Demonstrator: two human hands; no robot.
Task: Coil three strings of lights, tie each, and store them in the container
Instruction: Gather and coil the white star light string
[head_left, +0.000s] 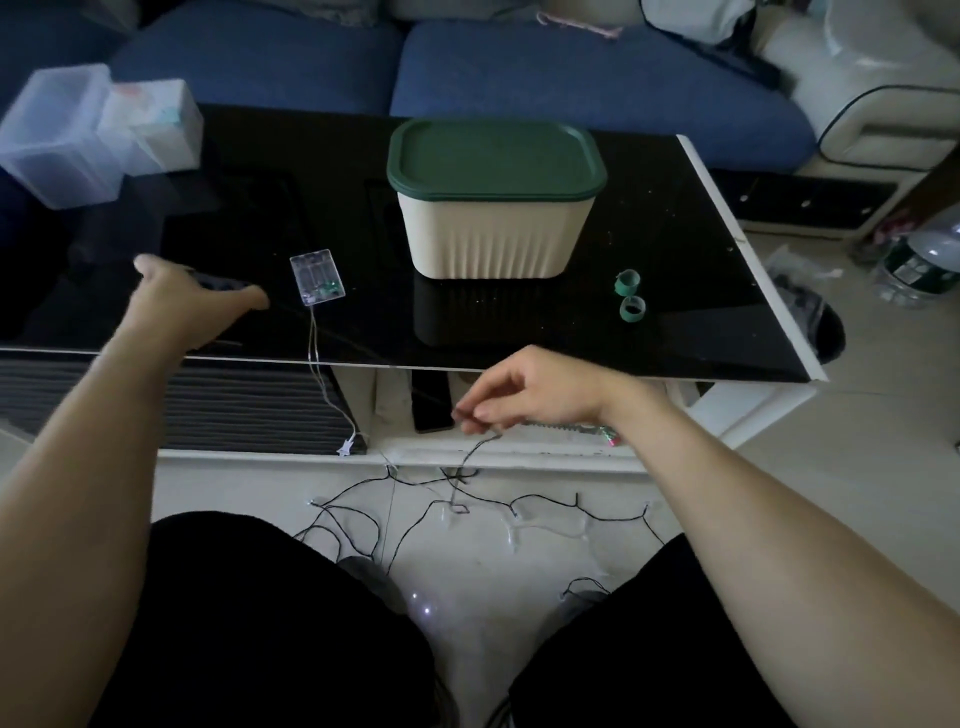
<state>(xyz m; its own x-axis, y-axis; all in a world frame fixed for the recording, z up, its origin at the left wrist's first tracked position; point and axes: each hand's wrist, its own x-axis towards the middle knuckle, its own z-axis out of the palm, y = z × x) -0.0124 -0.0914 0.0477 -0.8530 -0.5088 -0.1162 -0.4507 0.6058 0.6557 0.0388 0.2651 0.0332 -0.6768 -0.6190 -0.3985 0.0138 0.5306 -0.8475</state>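
Observation:
A cream ribbed container (488, 239) with a dark green lid (493, 156) stands shut on the black glass table (701, 291). A clear battery box (317, 275) lies left of it, its thin wire (324, 384) hanging over the front edge to a small star light. My left hand (192, 299) rests on the table over a dark battery box (221, 283). My right hand (524, 389) pinches a dark light string (467, 457) below the table edge; the string trails in loose tangles across the floor (519, 506). Two green tie rolls (629, 296) lie right of the container.
Clear plastic boxes (67, 135) sit at the table's far left corner. A blue sofa (519, 67) runs behind the table. A phone (431, 400) lies on the shelf under the tabletop. My knees in black fill the bottom. A water bottle (919, 265) lies on the floor at right.

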